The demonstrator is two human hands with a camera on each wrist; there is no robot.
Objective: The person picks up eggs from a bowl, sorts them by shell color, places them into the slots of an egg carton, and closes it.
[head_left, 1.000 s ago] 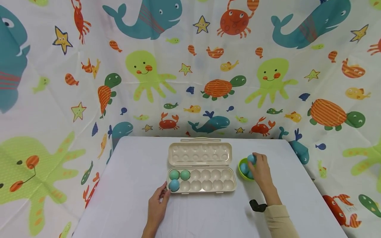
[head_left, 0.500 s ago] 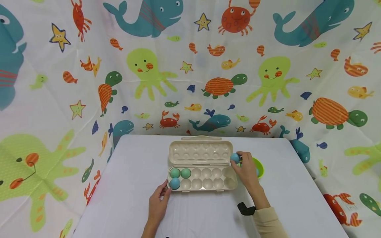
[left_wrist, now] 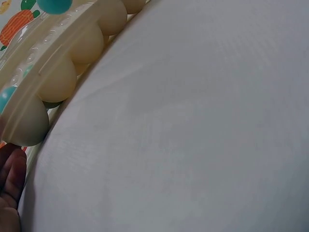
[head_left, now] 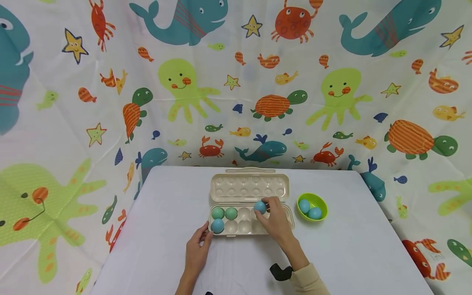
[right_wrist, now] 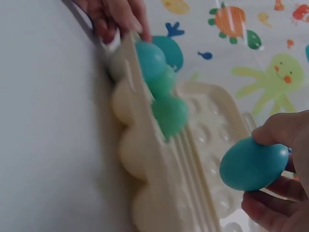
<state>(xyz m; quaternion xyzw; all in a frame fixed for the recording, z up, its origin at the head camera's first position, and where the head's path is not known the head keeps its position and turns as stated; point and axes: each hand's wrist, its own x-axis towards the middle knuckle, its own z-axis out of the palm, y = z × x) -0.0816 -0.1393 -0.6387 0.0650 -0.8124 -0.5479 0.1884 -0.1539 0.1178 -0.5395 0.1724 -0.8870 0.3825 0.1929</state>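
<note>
An open cream egg carton [head_left: 249, 188] lies on the white table. Two green eggs [head_left: 224, 213] sit in its back row at the left and one blue egg [head_left: 217, 225] in the front left cup. My right hand [head_left: 274, 219] pinches a blue egg [head_left: 259, 207] [right_wrist: 254, 164] above the carton's middle cups. My left hand [head_left: 197, 250] rests on the table with its fingertips against the carton's front left corner [left_wrist: 21, 128]. A green bowl [head_left: 312, 200] to the right holds two blue eggs [head_left: 309, 209].
The white table [head_left: 166, 229] is enclosed at the back and both sides by a sea-animal printed curtain [head_left: 236, 82]. A black strap [head_left: 280, 271] sits on my right wrist. The carton's lid lies flat behind the cups.
My right hand lifted a blue egg out of the green bowl and carried it left over the carton. The left hand stayed at the carton's corner.
</note>
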